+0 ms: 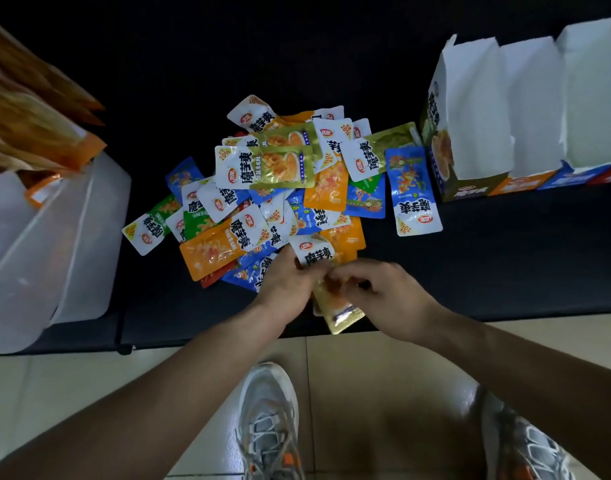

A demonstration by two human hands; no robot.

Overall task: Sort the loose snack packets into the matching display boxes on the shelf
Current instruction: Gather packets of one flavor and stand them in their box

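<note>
My left hand [286, 284] and right hand [378, 289] pinch what may be several gold packets [342, 315] at six o'clock of the pile [262, 188], where slick foil could slip to the floor [366, 375] short of the display boxes [505, 116] at two o'clock.

The dark shelf [505, 271] is swallowing the light, going almost black toward the top. The white display boxes [525, 109] are glowing brightest and nearly washing out. At the left, the clear plastic bin [55, 244] is looking milky and soft. Glare is glinting off the foil of the packets [262, 168], sharpest on the gold packet [342, 315] at the shelf's edge. The left hand [286, 282] and right hand [383, 289] are smearing a little with blur around the fingers. A soft shadow is pooling on the pale floor tiles [383, 375] between the shoes [269, 420]. The wide lens is bowing the shelf's front edge and tilting the boxes, and the corners are turning mushy.
</note>
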